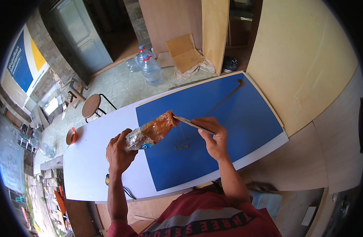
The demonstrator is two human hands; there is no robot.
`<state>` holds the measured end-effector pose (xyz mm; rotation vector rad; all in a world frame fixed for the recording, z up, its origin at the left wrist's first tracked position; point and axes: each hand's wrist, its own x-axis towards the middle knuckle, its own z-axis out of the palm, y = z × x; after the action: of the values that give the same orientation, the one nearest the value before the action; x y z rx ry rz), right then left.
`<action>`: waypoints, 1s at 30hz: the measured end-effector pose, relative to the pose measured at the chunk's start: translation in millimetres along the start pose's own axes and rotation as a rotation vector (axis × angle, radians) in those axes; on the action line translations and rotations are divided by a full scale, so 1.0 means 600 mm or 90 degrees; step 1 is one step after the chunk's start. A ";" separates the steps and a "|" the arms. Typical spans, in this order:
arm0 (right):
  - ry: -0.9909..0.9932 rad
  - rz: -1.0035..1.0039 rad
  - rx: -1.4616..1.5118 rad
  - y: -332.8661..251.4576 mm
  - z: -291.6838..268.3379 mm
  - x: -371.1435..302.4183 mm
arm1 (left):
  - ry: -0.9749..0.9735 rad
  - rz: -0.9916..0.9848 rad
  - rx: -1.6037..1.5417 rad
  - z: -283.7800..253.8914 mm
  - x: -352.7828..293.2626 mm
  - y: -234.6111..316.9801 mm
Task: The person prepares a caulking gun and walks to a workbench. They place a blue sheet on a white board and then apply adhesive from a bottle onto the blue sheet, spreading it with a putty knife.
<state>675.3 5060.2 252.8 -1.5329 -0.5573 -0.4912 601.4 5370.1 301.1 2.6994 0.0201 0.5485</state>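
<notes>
My left hand (121,153) is wrapped around a clear plastic bottle (150,133), tilted with its cut-looking, brown-smeared end up and to the right. A thin flat strip (194,125) is pinched in my right hand (215,139). Its far tip is at the bottle's open mouth; how far it reaches inside is hidden. Both hands are above a blue sheet (244,126) on the white table (98,158). Across that sheet runs a brown, glue-like streak (223,100), with a small brown patch (181,147) near its lower end.
An orange-rimmed bowl (71,136) stands at the table's left end. Near the front edge lies a tape measure (107,179). Beyond are a round stool (91,106), large water bottles (151,71) and opened cardboard (184,53). A tall pale panel (304,59) leans at right.
</notes>
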 end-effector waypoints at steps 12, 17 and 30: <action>-0.180 -0.024 -0.754 0.092 -0.177 -0.141 | 0.266 -0.236 -0.255 0.058 -0.017 -0.088; -0.391 0.019 -0.689 0.047 -0.249 -0.139 | 0.515 -0.300 -0.284 0.157 -0.043 -0.207; -0.075 0.332 -0.870 0.399 -0.441 0.323 | 0.656 -0.378 -0.245 0.281 -0.091 -0.306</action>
<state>983.9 4802.6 194.7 -2.8995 0.2300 -0.3584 626.2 5473.3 69.2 1.6574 0.8449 1.4561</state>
